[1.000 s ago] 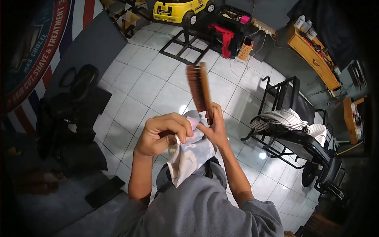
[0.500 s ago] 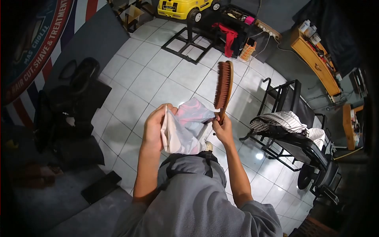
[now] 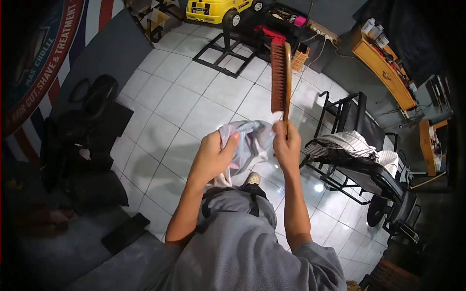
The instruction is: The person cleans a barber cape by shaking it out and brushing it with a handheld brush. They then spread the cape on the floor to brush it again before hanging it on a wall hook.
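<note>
A thin bag-like piece of white, grey and pink material [image 3: 247,148] hangs crumpled between my two hands, its upper edge spread apart. My left hand [image 3: 216,154] is closed on its left edge, with the thumb on top. My right hand [image 3: 287,145] grips the wooden handle of a long brush [image 3: 280,80] and also pinches the right edge of the material. The brush stands upright above that hand, its reddish-brown bristles facing left. The lower part of the material hangs just above my lap.
At the right, a black barber chair [image 3: 361,174] holds a striped cloth [image 3: 357,145]. A black metal frame [image 3: 225,56] stands on the tiled floor near a yellow toy car [image 3: 213,10]. Wooden shelves [image 3: 383,72] hang at the upper right. Dark chair [image 3: 99,102] at left.
My left hand has moved right and turned over the material, drawing it closer together. My right hand and the brush have risen slightly, the brush now more upright.
</note>
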A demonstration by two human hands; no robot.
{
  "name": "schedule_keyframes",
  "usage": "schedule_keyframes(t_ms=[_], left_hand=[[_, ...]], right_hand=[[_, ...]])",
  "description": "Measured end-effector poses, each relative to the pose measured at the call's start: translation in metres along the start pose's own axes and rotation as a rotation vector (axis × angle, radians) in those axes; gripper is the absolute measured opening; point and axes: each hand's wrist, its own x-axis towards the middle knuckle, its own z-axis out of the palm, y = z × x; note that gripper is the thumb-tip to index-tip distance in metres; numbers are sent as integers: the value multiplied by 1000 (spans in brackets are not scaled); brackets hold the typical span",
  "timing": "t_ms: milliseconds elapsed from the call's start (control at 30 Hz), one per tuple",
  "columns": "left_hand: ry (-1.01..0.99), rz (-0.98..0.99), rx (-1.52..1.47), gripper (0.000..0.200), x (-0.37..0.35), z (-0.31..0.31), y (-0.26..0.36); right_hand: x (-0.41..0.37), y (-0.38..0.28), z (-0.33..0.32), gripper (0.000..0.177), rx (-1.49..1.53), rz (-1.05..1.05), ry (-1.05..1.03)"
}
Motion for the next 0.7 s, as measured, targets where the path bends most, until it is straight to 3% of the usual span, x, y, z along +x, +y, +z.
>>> schedule_keyframes(t_ms=[33, 100, 133, 167, 200, 233, 300, 367, 433, 500, 567, 667, 700], left_hand=[[28, 47, -68, 24, 2, 0, 5], [55, 102, -92, 24, 10, 2, 9], [67, 128, -106, 24, 11, 4, 10], [83, 141, -143, 24, 11, 6, 16], [100, 155, -180, 25, 10, 7, 26], [118, 170, -215, 25, 8, 5, 35], [100, 124, -278, 25, 3, -8, 46], [75, 83, -340, 24, -1, -25, 56], [153, 83, -379, 23, -5, -31, 56], [233, 105, -404, 21, -6, -36, 50], [205, 79, -377, 25, -12, -40, 51], [116, 19, -307, 24, -15, -44, 48], [75, 14, -284, 24, -13, -44, 42]], right_hand=[[-8, -3, -2, 36, 204, 199, -72], [-32, 0, 8, 45, 146, 82, -93], [-48, 2, 15, 44, 328, 142, -164], [-62, 41, 19, 43, -3, -1, -179], [-70, 31, 23, 41, 2, -49, -290], [-79, 55, 29, 41, 392, 406, -372], [-77, 109, 25, 46, -213, 113, -445], [-92, 186, 7, 54, -728, 219, -618], [-133, 337, -31, 57, -1004, 324, -771], [-141, 304, -56, 55, -1128, 769, -787], [-150, 280, -76, 55, -1170, 874, -801], [-168, 324, -102, 61, -1177, 771, -514], [-165, 327, -105, 62, -1092, 650, -460]])
